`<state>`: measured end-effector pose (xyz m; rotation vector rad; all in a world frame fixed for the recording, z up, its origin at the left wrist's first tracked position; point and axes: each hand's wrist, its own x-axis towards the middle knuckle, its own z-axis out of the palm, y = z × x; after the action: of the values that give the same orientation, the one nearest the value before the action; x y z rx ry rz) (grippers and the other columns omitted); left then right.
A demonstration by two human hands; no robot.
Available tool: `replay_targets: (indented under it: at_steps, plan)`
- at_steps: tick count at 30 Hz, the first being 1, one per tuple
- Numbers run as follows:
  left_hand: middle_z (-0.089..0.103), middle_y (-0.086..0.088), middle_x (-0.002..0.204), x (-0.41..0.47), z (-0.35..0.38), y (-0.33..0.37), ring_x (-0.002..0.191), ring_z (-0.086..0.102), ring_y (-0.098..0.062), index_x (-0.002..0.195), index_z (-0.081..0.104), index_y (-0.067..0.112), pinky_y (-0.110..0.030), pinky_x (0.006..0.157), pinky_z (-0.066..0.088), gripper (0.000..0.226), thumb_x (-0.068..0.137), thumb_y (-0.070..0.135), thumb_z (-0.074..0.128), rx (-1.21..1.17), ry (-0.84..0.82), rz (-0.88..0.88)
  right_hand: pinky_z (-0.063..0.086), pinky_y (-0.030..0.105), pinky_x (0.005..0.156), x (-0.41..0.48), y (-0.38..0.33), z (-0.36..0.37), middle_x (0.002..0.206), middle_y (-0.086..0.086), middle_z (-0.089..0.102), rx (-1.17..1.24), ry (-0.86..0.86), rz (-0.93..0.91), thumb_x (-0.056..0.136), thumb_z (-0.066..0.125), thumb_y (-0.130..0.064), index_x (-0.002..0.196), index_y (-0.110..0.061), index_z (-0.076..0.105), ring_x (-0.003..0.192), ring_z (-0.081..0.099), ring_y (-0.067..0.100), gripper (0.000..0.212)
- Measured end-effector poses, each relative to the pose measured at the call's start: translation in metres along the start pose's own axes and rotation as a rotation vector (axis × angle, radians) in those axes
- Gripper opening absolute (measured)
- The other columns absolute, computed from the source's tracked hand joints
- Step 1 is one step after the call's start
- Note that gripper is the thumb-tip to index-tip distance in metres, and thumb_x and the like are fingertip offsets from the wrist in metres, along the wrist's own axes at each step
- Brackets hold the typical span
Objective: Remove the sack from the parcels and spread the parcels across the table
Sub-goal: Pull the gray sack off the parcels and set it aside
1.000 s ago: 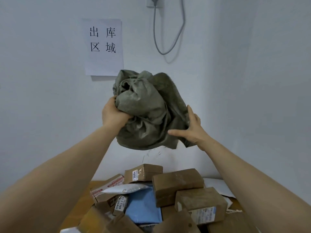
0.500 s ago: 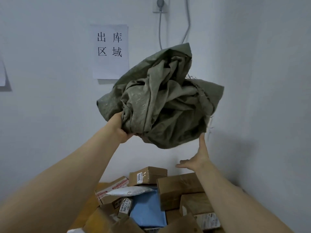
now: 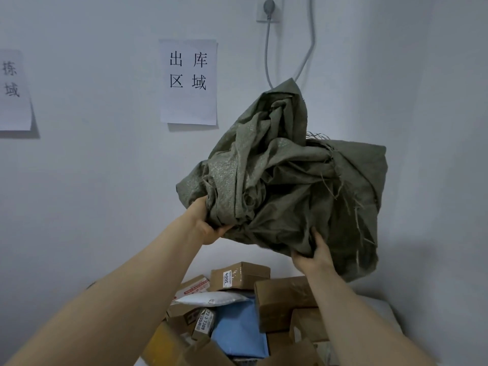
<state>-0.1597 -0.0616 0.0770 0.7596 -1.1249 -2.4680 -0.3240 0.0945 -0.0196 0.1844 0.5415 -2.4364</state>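
R hand now grips the lower edge of the crumpled olive-green woven sack, fingers curled into the cloth; 0.5 s ago it hung open beneath, not touching. L hand unchanged, fingers clenched on a bunched fold at the sack's lower left. Sack is held centre-right of frame, clear above the brown taped cardboard parcels heaped at bottom centre w/ a flat blue packet and white padded mailer. Behind, on the pale wall: white paper sign upper centre, 2nd sheet newly in view at left edge, grey cable from a socket at top, its low loop hidden by the sack.
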Motion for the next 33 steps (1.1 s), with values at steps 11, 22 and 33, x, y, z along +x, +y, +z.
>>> replay_targets:
  at_steps: [11,22,33]
  plan:
    - [0.065,-0.013,0.097,0.014,-0.018,-0.005,0.083,0.064,-0.03,0.1,0.063,0.006,-0.051,0.049,0.055,0.031,0.08,0.027,0.073,0.026,0.08,-0.05,0.031,0.052,0.113,-0.008,-0.037,-0.006,0.139,0.015,0.048,0.055,-0.019,-0.259,0.089,0.058,-0.022,0.132,-0.016,0.049,0.127,0.047,0.036,0.045]
    - [0.063,-0.014,0.089,0.011,-0.023,-0.009,0.076,0.062,-0.03,0.091,0.061,0.003,-0.041,0.037,0.054,0.025,0.086,0.028,0.067,0.154,0.1,-0.041,0.023,0.071,0.105,-0.019,-0.088,-0.028,0.154,0.012,0.028,0.067,-0.072,-0.267,0.047,0.056,-0.091,0.15,-0.03,0.024,0.137,0.031,0.042,0.124]
    - [0.068,-0.014,0.092,0.02,-0.031,-0.012,0.08,0.065,-0.028,0.094,0.063,0.004,-0.038,0.044,0.057,0.027,0.086,0.029,0.066,0.305,0.087,-0.05,0.037,0.048,0.105,-0.012,-0.109,-0.035,0.138,0.01,0.053,-0.265,0.189,0.059,0.09,0.05,-0.051,0.136,-0.015,0.05,0.129,0.047,0.031,0.059]
